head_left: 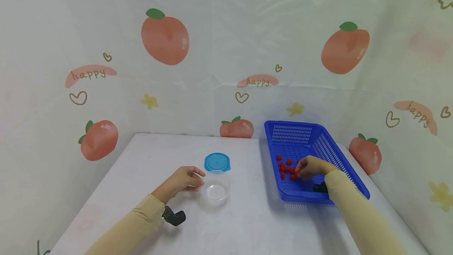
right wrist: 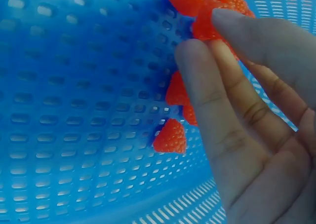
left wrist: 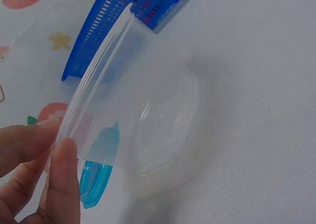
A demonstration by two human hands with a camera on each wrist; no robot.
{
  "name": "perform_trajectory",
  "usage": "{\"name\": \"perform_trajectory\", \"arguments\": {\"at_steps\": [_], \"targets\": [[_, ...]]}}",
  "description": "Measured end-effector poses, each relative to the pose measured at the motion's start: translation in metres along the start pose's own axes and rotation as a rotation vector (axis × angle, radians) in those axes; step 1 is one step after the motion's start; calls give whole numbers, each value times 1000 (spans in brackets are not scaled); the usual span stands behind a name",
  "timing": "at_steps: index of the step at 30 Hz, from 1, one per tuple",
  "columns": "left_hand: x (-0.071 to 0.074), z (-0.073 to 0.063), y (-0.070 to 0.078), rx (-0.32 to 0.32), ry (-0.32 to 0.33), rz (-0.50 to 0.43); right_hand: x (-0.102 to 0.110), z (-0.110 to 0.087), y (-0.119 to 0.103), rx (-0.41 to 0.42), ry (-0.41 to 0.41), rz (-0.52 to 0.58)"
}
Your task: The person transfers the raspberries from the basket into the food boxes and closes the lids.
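Observation:
My left hand (head_left: 187, 178) pinches the rim of a clear plastic container (left wrist: 143, 100) between thumb and fingers. The container stands upright on the white table, its round base showing in the left wrist view. A blue lid (head_left: 217, 162) lies just behind it. My right hand (head_left: 311, 167) reaches down into a blue plastic basket (head_left: 325, 196). Its thumb and fingertips close around a red raspberry (right wrist: 206, 24), partly hidden by them. Several more raspberries (right wrist: 171, 136) lie loose on the basket floor, mostly to the left of that hand.
The basket's raised walls stand around my right hand, at the table's right side. A patterned white sheet (head_left: 198, 101) hangs behind the table (head_left: 244, 215) and along its sides. A black wrist device (head_left: 174, 216) sits below my left wrist.

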State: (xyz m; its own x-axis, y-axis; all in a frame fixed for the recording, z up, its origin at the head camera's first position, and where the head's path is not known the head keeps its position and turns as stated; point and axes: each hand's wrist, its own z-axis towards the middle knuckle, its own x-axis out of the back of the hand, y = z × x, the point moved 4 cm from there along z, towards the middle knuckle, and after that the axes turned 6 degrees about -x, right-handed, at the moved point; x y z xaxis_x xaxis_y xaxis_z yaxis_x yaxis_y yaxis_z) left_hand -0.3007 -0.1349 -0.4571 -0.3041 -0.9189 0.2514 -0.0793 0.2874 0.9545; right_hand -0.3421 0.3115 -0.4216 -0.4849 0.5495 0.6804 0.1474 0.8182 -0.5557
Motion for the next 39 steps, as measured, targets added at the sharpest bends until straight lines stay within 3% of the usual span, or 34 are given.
{"name": "perform_trajectory", "arguments": {"at_steps": [10, 21, 32, 39], "targets": [[1, 1, 0, -4, -2, -3, 13, -8, -5, 87, 74, 34], [1, 2, -1, -2, 2, 10, 22, -13, -12, 183, 128, 197], [1, 2, -1, 5, 9, 12, 21, -28, -35, 297, 194, 243], [1, 4, -2, 22, 31, 10, 13, -36, -49, 376, 191, 301]]}}
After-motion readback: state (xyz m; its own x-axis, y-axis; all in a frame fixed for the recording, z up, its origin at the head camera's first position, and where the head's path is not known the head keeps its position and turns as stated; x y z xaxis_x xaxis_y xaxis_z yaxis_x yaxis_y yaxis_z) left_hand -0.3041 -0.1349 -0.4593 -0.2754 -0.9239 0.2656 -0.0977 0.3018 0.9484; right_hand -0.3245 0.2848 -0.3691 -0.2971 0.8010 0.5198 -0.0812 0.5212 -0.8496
